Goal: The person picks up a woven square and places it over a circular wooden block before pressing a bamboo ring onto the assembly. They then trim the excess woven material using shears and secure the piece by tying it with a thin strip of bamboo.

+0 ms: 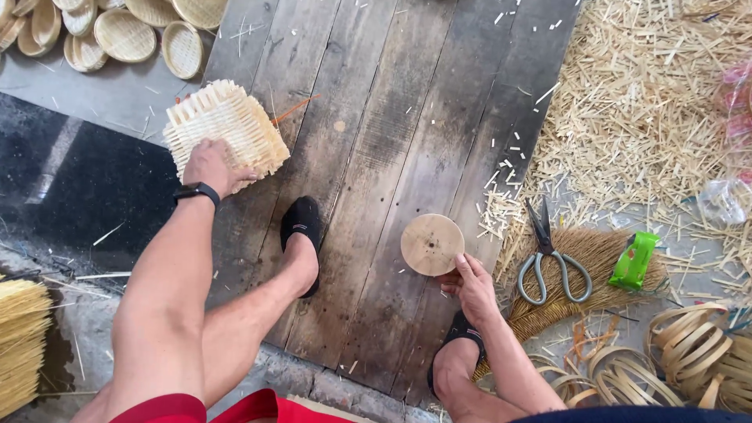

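Note:
My left hand (210, 166) grips the near edge of a square woven bamboo mat (225, 125) that lies on dark wooden planks (392, 117); a black watch sits on that wrist. My right hand (472, 286) holds the lower right rim of a round wooden disc (431, 244), which rests flat on the planks. My two feet in black socks stand on the boards, one (302, 235) between the mat and the disc, the other (454, 345) just below my right hand.
Grey-handled scissors (551, 254) lie on a straw broom (583, 270) right of the disc, beside a green packet (633, 260). Bamboo offcuts (650, 110) cover the right side. Coiled bamboo hoops (697, 352) sit bottom right, finished round baskets (125, 35) top left, a bamboo strip bundle (19, 345) at left.

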